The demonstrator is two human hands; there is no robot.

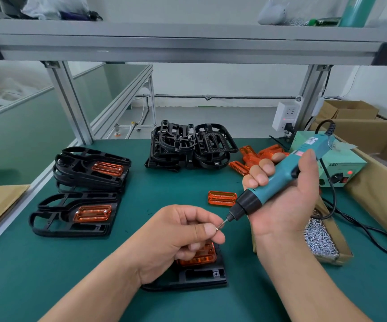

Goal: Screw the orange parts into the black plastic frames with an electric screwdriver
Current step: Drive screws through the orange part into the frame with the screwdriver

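Head view looks down on a green bench mat (48, 270), where one black plastic frame (201, 278) lies nearest the person and serves as the reference for everything else. An orange part (203, 257) sits seated in that frame, partly hidden by the left hand (176, 240), which hovers just above it. The thumb and forefinger of this hand pinch a small silver screw (218, 227); the other fingers are curled under the palm.

Above and to the right of the frame, the right hand (287, 201) wraps all its fingers round a teal electric screwdriver (280, 180), thumb laid along the body. The tool is tilted, bit end down towards the left, and its bit tip (226, 220) meets the screw (whether the two actually touch is hard to tell).

Beyond the frame lies a single loose orange part (222, 198). Farther back from it sits a heap of empty black frames (187, 145), with a pile of orange parts (255, 156) just right of that heap. Left of the frame are two stacks of assembled frames (71, 217), each topped by a fitted orange piece. Right of the frame, a cardboard box of screws (320, 240) stands open, and behind it a pale green power unit (336, 163) with a lit red lamp.
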